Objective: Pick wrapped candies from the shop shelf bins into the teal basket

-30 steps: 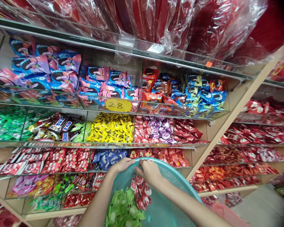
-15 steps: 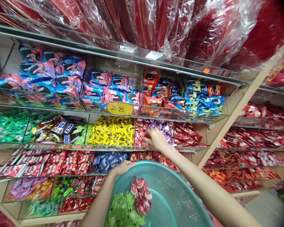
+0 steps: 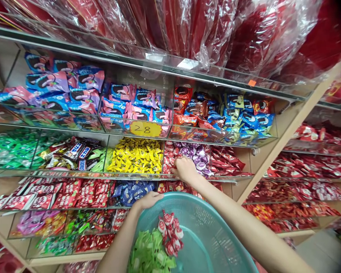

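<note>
My left hand (image 3: pixel 148 201) is closed over the rim of a teal plastic basket (image 3: pixel 216 223) with perforated sides. Inside it lie a heap of green-wrapped candies (image 3: pixel 150 254) and a small pile of red-and-white wrapped candies (image 3: pixel 170 233). My right hand (image 3: pixel 185 169) reaches over the basket into a shelf compartment. Its fingers are curled at the red-and-white candies (image 3: pixel 169 153) there, next to purple-and-white wrapped candies (image 3: pixel 197 155). What those fingers hold, if anything, is hidden.
Clear dividers separate the yellow-wrapped candies (image 3: pixel 136 157) and red packets (image 3: pixel 226 159) beside my right hand. Above runs a shelf of cookie packs with a yellow price tag (image 3: pixel 146 129). Plastic-wrapped red goods (image 3: pixel 170 26) fill the top. A wooden upright (image 3: pixel 290 129) stands at right.
My right hand stays at the same compartment, its fingers slightly lower and more curled. The view has shifted a little; my left hand still grips the basket.
</note>
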Demonstrator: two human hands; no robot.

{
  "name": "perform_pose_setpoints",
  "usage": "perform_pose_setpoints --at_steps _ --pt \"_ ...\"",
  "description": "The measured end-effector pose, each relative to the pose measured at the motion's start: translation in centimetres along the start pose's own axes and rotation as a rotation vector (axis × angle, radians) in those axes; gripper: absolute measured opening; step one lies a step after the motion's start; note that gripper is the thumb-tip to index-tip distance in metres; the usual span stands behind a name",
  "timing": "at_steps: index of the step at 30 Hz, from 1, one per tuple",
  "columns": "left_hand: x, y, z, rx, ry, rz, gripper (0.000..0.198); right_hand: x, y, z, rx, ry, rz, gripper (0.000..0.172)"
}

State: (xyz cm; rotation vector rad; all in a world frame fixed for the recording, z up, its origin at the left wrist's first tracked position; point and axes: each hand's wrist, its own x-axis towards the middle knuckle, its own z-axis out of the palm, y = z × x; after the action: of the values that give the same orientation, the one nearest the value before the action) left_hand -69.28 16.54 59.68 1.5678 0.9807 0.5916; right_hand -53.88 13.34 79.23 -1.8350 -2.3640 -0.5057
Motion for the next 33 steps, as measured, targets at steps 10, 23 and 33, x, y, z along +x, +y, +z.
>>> perform_pose_setpoints --at_steps 10,23,33 --pt "-0.3 0.5 -0.1 0.043 -0.004 0.010 0.057 0.2 1.0 1.3 0.143 0.035 -0.006 0.017" --pt "0.4 -0.6 -0.2 0.041 0.005 0.003 0.055 0.6 1.6 1.8 0.619 0.311 0.071 0.019" --pt "0.6 -0.8 -0.2 -0.019 -0.021 -0.015 0.058 -2.8 0.7 -0.7 0.840 0.455 0.037 0.028"
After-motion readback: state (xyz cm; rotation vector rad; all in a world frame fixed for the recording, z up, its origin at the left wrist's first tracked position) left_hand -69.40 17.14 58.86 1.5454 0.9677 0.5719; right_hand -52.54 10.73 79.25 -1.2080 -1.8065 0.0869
